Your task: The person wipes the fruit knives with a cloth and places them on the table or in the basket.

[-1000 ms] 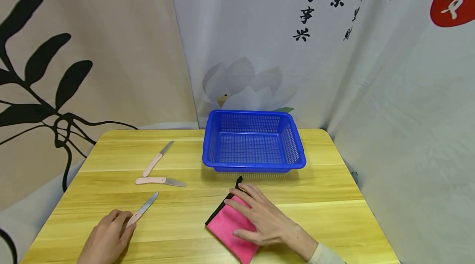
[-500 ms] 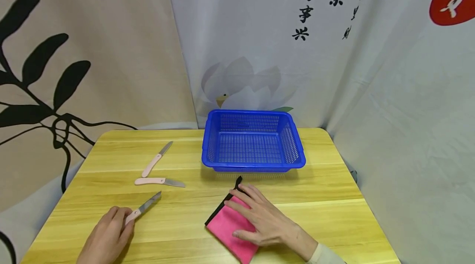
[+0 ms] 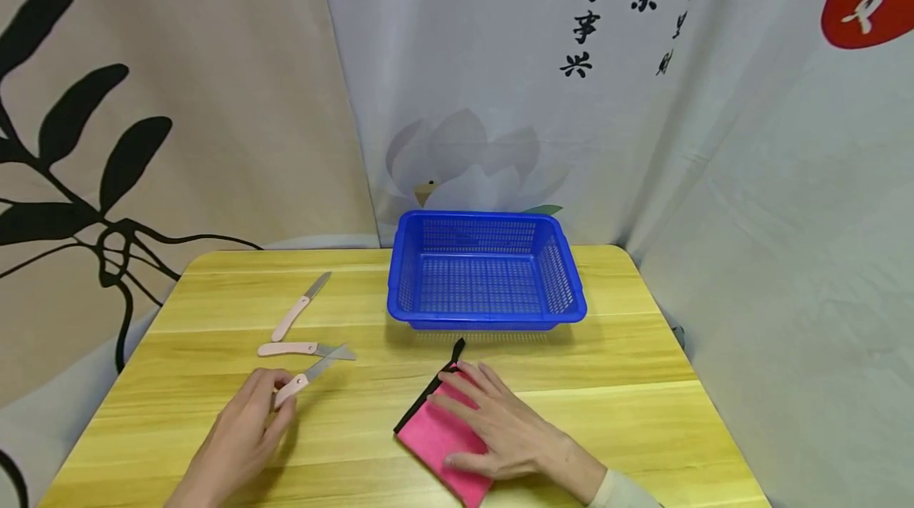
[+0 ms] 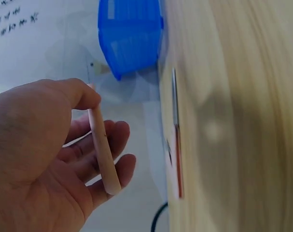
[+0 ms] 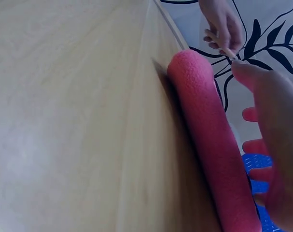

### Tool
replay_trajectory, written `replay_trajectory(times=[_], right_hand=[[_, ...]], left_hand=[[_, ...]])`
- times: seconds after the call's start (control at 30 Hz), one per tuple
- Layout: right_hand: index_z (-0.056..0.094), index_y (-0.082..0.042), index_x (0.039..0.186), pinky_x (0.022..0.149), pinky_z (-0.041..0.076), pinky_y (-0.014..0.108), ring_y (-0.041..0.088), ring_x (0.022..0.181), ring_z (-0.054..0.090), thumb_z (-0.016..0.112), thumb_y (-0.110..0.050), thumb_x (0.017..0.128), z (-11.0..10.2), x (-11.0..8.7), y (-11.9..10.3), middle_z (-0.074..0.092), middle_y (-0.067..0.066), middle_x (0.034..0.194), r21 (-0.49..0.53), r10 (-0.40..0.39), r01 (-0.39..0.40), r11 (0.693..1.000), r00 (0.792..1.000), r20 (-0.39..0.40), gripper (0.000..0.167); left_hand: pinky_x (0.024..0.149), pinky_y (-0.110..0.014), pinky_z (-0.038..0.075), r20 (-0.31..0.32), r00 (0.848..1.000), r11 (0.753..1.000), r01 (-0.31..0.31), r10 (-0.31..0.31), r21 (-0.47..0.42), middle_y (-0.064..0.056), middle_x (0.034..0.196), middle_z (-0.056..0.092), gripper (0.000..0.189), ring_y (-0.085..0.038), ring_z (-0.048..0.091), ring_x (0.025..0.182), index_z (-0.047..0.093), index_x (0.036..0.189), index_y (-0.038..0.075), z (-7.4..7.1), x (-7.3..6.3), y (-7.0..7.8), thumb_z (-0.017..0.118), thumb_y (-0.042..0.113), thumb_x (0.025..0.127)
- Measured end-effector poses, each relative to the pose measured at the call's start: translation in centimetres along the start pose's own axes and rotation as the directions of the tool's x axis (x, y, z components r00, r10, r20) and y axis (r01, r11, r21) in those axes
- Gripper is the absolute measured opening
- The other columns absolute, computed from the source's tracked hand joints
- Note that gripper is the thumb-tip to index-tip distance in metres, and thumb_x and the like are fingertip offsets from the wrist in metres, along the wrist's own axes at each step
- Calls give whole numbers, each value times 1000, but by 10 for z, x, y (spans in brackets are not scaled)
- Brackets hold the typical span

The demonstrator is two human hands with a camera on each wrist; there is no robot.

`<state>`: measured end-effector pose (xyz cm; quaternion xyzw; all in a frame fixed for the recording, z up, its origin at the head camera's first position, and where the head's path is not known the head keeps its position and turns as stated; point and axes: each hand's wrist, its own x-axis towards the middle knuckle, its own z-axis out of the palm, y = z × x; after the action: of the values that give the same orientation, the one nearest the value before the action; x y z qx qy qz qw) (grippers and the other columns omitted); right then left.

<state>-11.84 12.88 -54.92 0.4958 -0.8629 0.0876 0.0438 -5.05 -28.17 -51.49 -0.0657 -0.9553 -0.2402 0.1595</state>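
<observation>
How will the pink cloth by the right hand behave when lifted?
Probably floppy: the pink cloth looks like soft, fuzzy fabric. Its rounded edge in the right wrist view suggests folded layers, so it may open out. Lying flat on the table, it seems unlikely to roll.

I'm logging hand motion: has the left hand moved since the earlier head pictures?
Yes: the left hand has moved forward and rightward, closer to the blue basket.

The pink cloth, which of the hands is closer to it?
Right. The right hand is over the pink cloth; the left hand is off to its left, holding a knife.
</observation>
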Motion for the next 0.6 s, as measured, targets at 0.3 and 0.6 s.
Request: replay_trajectory(times=[0.3,0.6], right_hand=[[35,-35,177,135,36,68,45,173,30,50,-90,100,7,-1,-4,34,10,186,-42,29,-25,999,996,84,96],[33,-39,177,134,38,66,47,174,25,51,-97,94,10,-3,-7,29,9,188,-83,35,-26,996,993,109,103]], left_hand=[[63,-22,53,-18,992,986,-127,126,-111,2,103,73,21,1,66,87,69,119,9,9,18,27,77,-2,102],[62,-20,51,1,986,972,-162,165,-171,7,98,69,21,5,55,80,68,120,11,16,32,50,76,-1,104]])
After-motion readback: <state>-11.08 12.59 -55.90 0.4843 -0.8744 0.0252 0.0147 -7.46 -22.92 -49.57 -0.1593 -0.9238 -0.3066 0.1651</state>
